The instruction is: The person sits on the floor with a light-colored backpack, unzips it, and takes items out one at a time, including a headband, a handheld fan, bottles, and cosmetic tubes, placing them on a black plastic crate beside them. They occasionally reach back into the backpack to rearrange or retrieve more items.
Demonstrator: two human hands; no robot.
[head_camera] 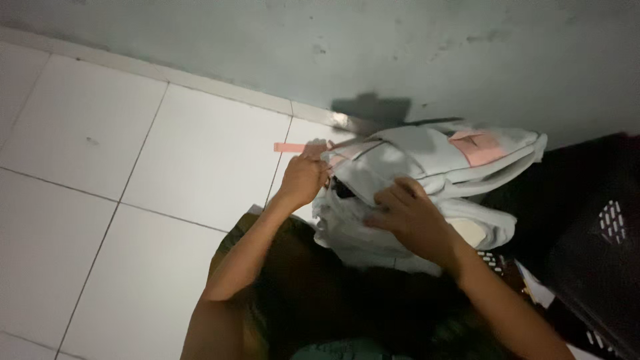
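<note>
A white and pink backpack is being handled on the white tiled floor, against the grey wall. Its front pocket edge is being clenched by the left hand, while the right hand is being pressed flat, released, just below. The opening step appears in hand; pocket contents cannot be told. A dark perforated basket is standing right of the backpack.

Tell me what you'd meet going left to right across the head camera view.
White tiled floor → left hand gripping the pale grey and pink bag → right hand resting on it → dark perforated basket.
</note>
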